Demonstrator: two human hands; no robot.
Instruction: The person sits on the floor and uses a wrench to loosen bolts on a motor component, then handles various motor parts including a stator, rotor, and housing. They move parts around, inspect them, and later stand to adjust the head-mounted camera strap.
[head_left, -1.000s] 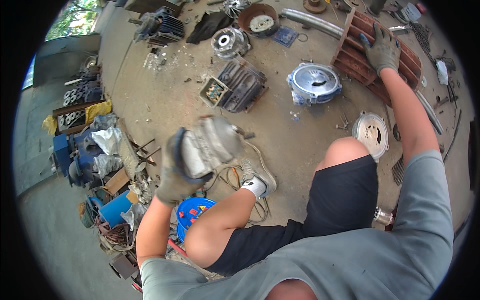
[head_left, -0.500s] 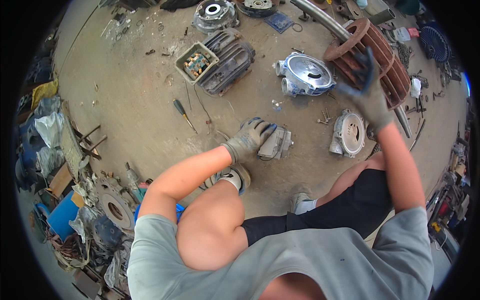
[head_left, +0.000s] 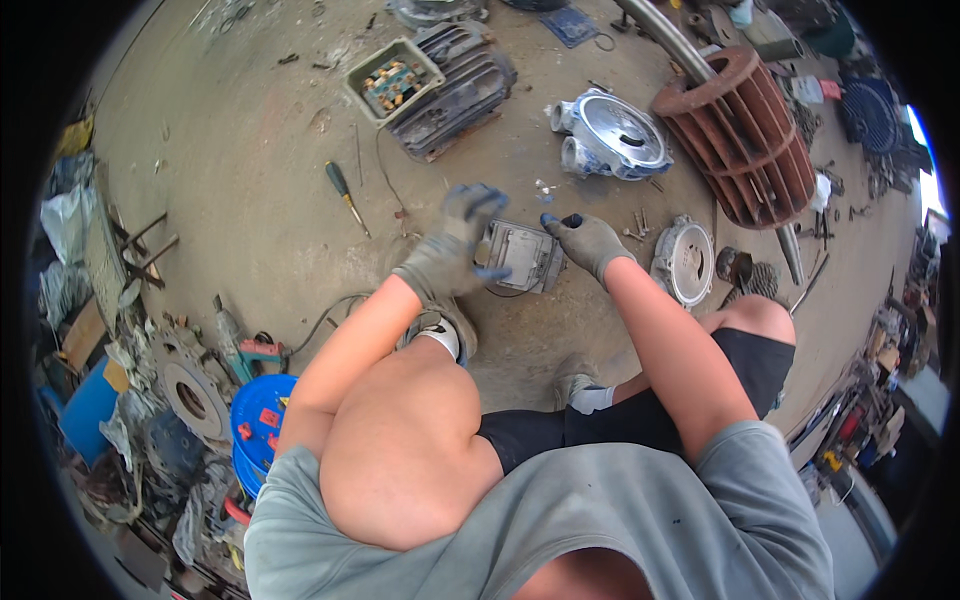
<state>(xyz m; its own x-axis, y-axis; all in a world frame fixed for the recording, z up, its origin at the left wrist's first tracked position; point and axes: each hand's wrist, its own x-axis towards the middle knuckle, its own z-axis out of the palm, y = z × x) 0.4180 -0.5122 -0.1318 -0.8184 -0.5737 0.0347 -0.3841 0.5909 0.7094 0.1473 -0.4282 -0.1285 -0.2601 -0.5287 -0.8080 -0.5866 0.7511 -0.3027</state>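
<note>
A small grey metal box (head_left: 527,257) lies on the concrete floor in front of my feet, with a thin dark wire at its near edge. My left hand (head_left: 452,245), in a grey glove with blue fingertips, is at the box's left side with its fingers spread apart and nothing held. At the box's upper right, my right hand (head_left: 590,244), gloved alike, has its thumb and forefinger stretched out; its other fingers are partly hidden. Right of that hand lies a round metal end cover (head_left: 685,263).
A finned motor housing (head_left: 455,85) with an open terminal box and a screwdriver (head_left: 347,198) lie ahead to the left. A silver round cover (head_left: 618,135) and a rusty rotor on a shaft (head_left: 740,135) lie ahead to the right. Blue bucket (head_left: 262,420) and scrap crowd the left.
My right hand has come away from the rotor, down and left to the box. My left hand has lifted off the box's top and moved to its left side. The view has shifted.
</note>
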